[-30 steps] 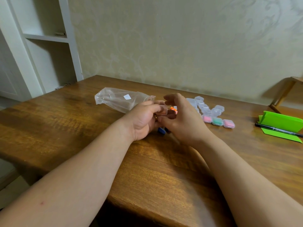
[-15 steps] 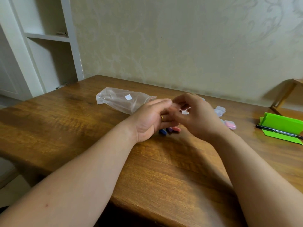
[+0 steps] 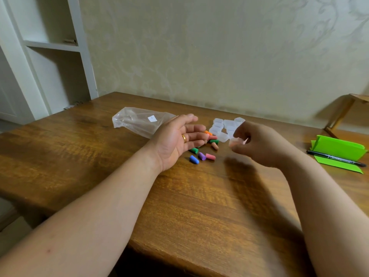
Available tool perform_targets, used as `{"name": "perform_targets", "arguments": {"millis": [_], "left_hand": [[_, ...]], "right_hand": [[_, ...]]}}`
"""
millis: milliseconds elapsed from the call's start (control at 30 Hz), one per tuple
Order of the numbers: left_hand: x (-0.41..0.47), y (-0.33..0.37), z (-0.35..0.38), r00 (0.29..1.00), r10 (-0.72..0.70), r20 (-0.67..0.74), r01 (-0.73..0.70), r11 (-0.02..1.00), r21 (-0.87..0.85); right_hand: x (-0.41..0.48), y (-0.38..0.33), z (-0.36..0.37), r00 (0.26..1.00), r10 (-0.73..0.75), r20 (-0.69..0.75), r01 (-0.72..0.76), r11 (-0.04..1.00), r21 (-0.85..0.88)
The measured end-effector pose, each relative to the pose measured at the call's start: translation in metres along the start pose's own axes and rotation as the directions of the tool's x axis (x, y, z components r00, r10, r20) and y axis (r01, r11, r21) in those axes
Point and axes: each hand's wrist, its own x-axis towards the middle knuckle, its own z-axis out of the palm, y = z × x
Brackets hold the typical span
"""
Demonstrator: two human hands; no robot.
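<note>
Since half a second ago I see the hands parted: the left hand (image 3: 179, 140) lies open, fingers straight, over the coloured earplugs (image 3: 201, 156). The right hand (image 3: 261, 145) pinches a small clear case (image 3: 236, 141) (blurred) just beside the other clear cases (image 3: 225, 125). The wooden table (image 3: 199, 206) also bears a plastic bag (image 3: 137, 120), a green card (image 3: 339, 147) and a pen (image 3: 335, 158). Behind are a patterned wall (image 3: 219, 56) and a white shelf (image 3: 52, 46).

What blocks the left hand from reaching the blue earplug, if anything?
Likely nothing, so yes: the left hand is open beside the blue earplug, only bare table between; the right hand, pinching a clear case, is aside.
</note>
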Motion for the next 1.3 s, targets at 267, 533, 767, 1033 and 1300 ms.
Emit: {"name": "perform_targets", "arguments": {"millis": [267,533,767,1033,1300], "left_hand": [[-0.004,0.002,0.003,1.000,0.007,-0.017,-0.006,1.000,0.018],[-0.004,0.004,0.003,0.999,0.027,-0.020,-0.027,0.999,0.019],[0.003,0.003,-0.001,0.997,0.060,-0.052,-0.057,0.997,0.058],[0.011,0.003,0.002,0.989,0.059,-0.139,-0.051,0.997,0.057],[0.012,0.006,0.002,0.984,0.074,-0.161,-0.064,0.996,0.066]], "right_hand": [[-0.001,0.000,0.001,0.994,0.042,0.099,-0.037,0.998,-0.051],[-0.002,-0.007,-0.001,0.997,0.065,0.047,-0.060,0.993,-0.103],[0.008,-0.006,0.018,0.986,0.003,-0.168,-0.024,0.992,-0.124],[0.036,-0.026,0.026,0.990,0.023,-0.136,-0.059,0.961,-0.269],[0.058,-0.035,0.032,0.996,0.086,-0.002,-0.080,0.914,-0.397]]}}
